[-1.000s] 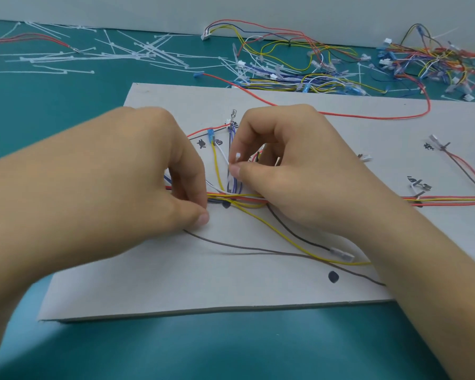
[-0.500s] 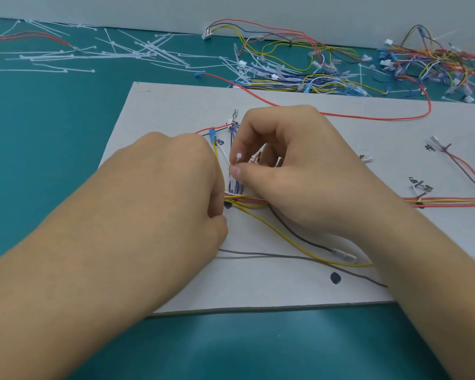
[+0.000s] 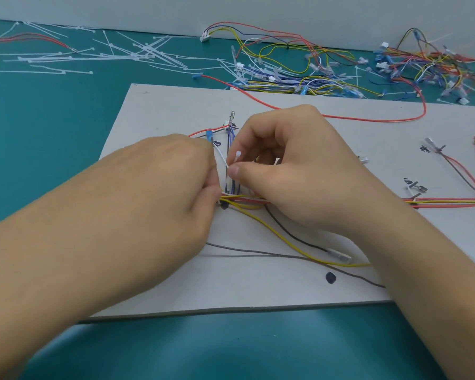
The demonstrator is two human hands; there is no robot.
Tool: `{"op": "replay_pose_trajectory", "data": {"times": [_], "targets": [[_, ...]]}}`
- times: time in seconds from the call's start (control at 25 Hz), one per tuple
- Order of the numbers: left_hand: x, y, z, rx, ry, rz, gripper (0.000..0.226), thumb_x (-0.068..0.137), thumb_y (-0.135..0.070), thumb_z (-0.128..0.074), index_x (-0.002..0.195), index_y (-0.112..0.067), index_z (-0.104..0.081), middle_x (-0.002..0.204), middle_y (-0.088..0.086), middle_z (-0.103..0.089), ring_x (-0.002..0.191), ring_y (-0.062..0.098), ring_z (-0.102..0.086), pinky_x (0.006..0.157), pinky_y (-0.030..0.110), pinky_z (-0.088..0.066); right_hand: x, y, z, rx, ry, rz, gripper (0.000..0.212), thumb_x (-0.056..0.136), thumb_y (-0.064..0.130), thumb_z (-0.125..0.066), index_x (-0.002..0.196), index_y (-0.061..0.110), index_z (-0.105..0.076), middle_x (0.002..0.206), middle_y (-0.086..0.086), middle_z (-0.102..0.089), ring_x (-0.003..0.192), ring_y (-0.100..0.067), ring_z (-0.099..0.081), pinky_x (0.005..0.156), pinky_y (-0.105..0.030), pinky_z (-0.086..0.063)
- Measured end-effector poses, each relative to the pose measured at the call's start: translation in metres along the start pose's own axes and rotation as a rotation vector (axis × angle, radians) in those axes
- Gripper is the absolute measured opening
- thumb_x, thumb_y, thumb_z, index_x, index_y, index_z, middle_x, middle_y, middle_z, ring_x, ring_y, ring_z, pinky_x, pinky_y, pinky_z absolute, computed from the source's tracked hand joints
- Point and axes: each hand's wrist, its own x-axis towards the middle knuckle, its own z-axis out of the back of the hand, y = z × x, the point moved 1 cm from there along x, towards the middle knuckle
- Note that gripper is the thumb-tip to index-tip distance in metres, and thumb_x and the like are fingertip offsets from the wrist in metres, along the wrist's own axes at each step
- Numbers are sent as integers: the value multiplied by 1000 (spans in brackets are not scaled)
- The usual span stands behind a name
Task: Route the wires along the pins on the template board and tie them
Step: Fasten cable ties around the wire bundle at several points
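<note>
The wires lie on the grey board, a short blue and dark run going from a far connector toward the near side, where it meets a yellow and red bundle running off to the right. The right hand pinches the head of a white cable tie between thumb and forefinger, right over that short run. The left hand is closed with its fingertips at the tie's strap, just left of the run, though what exactly they grip is hidden. These wires look thin, light and floppy, so they will likely spring out of line unless pressed together close to the tie; the tie itself seems stiff but slick, best held at the head and near the strap's tip. The board rests on a teal mat, smooth and flat. On the far side, loose ties lie scattered at left and a tangle of spare wires at right, against a pale wall.
</note>
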Motion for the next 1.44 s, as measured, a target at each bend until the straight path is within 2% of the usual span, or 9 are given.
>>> {"op": "replay_pose_trajectory", "data": {"times": [0.08, 0.2, 0.36, 0.6, 0.68, 0.84, 1.08, 1.28, 1.44], "targets": [[3, 2, 11, 77, 41, 33, 24, 93, -34, -42, 74, -26, -55, 56, -6, -56, 59, 3, -52, 54, 27, -31, 0, 0, 1, -5, 2, -13, 15, 81, 10, -75, 72, 21, -71, 63, 9, -67, 54, -2, -57, 57, -21, -45], [9, 6, 23, 78, 123, 90, 18, 78, -45, -45, 75, -31, -57, 73, -39, -59, 66, -14, -55, 51, 26, -28, -1, -1, 2, -44, 1, -16, 12, 81, 15, -75, 73, 23, -73, 62, 14, -66, 55, -2, -57, 57, -18, -43], [15, 9, 26, -61, 158, 107, 20, 78, -47, -50, 80, -32, -63, 53, -15, -65, 45, 1, -55, 53, 26, -34, -1, -2, 1, -80, 13, -16, 11, 82, 19, -76, 74, 26, -75, 57, 27, -60, 55, 1, -57, 53, -9, -37], [14, 7, 17, -321, 238, 124, 16, 89, -46, -59, 86, -32, -68, 49, 1, -67, 33, 6, -51, 44, 23, -35, -3, -2, 1, -81, 43, -34, 10, 80, 23, -77, 71, 28, -75, 56, 21, -61, 51, -3, -51, 50, -12, -34], [15, 6, 15, -385, 238, 147, 11, 88, -37, -61, 85, -29, -69, 53, 2, -70, 36, 8, -53, 45, 23, -39, -3, -3, 2, -77, 40, -45, 10, 81, 23, -76, 72, 28, -75, 53, 23, -59, 51, -3, -50, 49, -13, -33], [14, 4, 11, -474, 205, 248, 18, 95, -10, -63, 79, -16, -69, 68, 12, -76, 53, 31, -72, 54, 45, -62, -3, -3, 2, -74, 40, -56, 10, 82, 24, -76, 73, 28, -74, 51, 22, -57, 49, -3, -48, 48, -13, -34], [15, 4, 10, -563, 147, 305, 17, 94, 2, -65, 81, -6, -71, 63, 13, -74, 54, 32, -74, 56, 50, -64, -4, -2, 2, -85, 45, -47, 11, 83, 24, -74, 73, 28, -74, 54, 22, -59, 51, -3, -51, 49, -11, -33], [14, 6, 18, -626, 190, 284, 13, 89, 3, -73, 80, -6, -76, 70, 15, -77, 67, 30, -79, 68, 42, -65, -2, -5, 5, -51, 60, -77, 10, 86, 21, -74, 76, 25, -76, 51, 16, -59, 47, -4, -50, 50, -15, -34], [14, 8, 20, -632, 225, 281, 26, 86, 9, -72, 80, -14, -80, 73, 15, -78, 70, 29, -79, 69, 37, -64, -1, -6, 7, -40, 77, -72, 12, 89, 19, -73, 78, 23, -76, 48, 21, -57, 45, -4, -47, 47, -12, -32]]}}
